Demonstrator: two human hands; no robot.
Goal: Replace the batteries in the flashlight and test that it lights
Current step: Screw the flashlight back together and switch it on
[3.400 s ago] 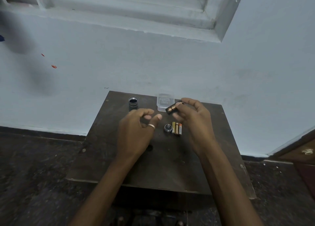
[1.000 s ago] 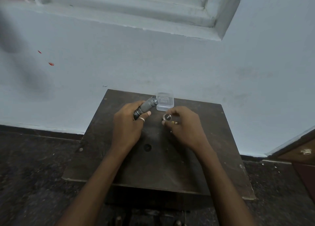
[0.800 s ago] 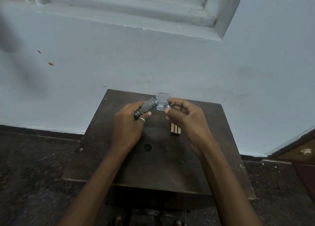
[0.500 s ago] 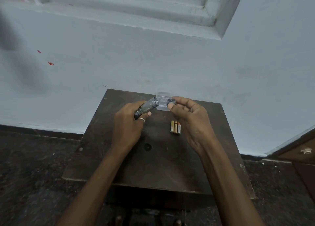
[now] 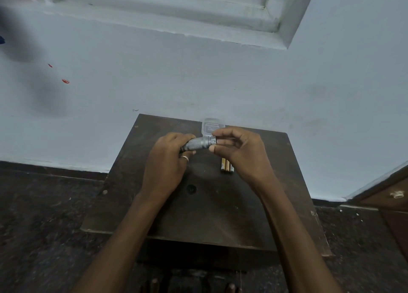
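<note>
A grey knurled flashlight (image 5: 197, 144) lies nearly level above the dark wooden table (image 5: 207, 206). My left hand (image 5: 166, 166), with a ring on one finger, grips its body at the left end. My right hand (image 5: 239, 151) pinches the round end cap (image 5: 213, 141), which sits against the flashlight's right end. Three gold and orange batteries (image 5: 227, 166) lie side by side on the table just under my right hand.
A small clear plastic box (image 5: 212, 126) stands at the table's far edge, right behind the flashlight. The table stands against a pale blue wall. A round hole (image 5: 191, 189) marks the tabletop near its middle. Dark stone floor surrounds the table.
My right hand picked the end cap up from beside the batteries and brought it left onto the end of the flashlight. The left hand has tilted the flashlight closer to level.
</note>
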